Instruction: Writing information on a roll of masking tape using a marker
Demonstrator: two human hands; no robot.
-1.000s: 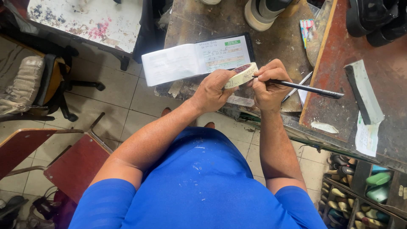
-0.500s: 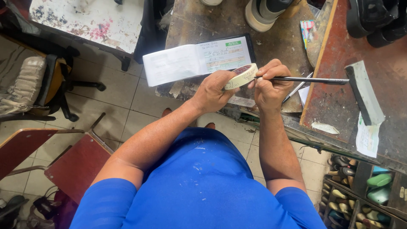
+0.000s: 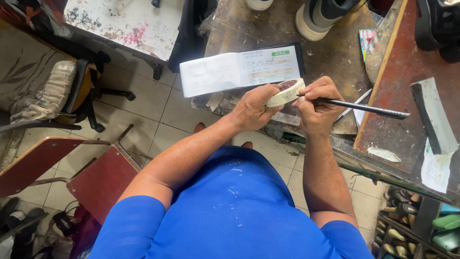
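Right now my left hand is closed round the tape roll, held above the counter edge, while my right hand pinches the pen; I'd keep the roll steady and write lightly.

We wear a bright blue short-sleeved shirt flecked with small white specks on the chest; both forearms are bare.

Stained workbench – open receipt book, shoe
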